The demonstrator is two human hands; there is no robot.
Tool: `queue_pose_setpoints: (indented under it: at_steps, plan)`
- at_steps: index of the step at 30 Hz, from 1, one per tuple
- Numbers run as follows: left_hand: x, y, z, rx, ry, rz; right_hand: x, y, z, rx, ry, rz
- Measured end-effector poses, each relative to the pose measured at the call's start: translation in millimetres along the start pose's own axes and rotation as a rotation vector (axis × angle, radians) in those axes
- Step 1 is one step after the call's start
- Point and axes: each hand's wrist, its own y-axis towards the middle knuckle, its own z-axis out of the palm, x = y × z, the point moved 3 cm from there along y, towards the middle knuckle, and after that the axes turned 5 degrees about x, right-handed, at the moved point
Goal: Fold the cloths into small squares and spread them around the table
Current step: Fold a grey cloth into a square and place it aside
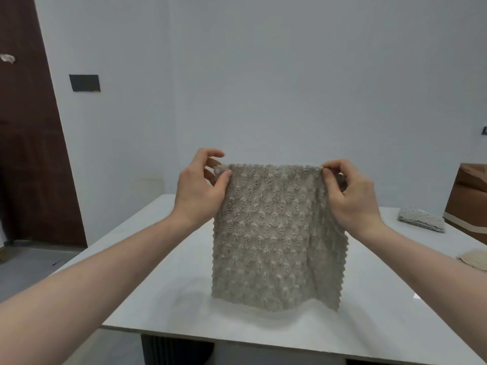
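A grey-beige textured cloth (274, 238) with zigzag edges hangs upright above the white table (163, 299). My left hand (200, 191) pinches its top left corner, and my right hand (350, 196) pinches its top right corner. The cloth's top edge is stretched between the two hands. Its bottom edge hangs close to the tabletop; whether it touches I cannot tell.
A folded pale grey cloth (421, 219) lies at the table's far right. A beige cloth (474, 260) lies at the right edge, partly out of view. A brown cardboard box (469, 201) stands behind them. A dark wooden door (29, 140) is at the left.
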Motion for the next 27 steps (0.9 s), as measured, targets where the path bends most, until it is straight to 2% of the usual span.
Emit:
queue_pose_setpoints:
  at_steps: [4,8,11,14,20,27]
  plan:
    - [18,-3,10,0.171,0.161,-0.117,-14,-10,5,0.115,-0.089,0.075]
    - [47,-6,27,0.414,0.301,-0.289,-41,-19,12,0.230,-0.148,0.182]
    - [62,-8,43,0.487,0.366,-0.322,-61,-23,21,0.306,-0.210,0.247]
    - [73,-5,62,0.480,0.362,-0.388,-80,-25,32,0.365,-0.245,0.290]
    - [100,-1,95,0.400,-0.003,-0.706,-114,-23,47,0.431,-0.305,0.338]
    - [122,-2,113,0.340,-0.079,-0.735,-137,-22,58,0.415,-0.331,0.361]
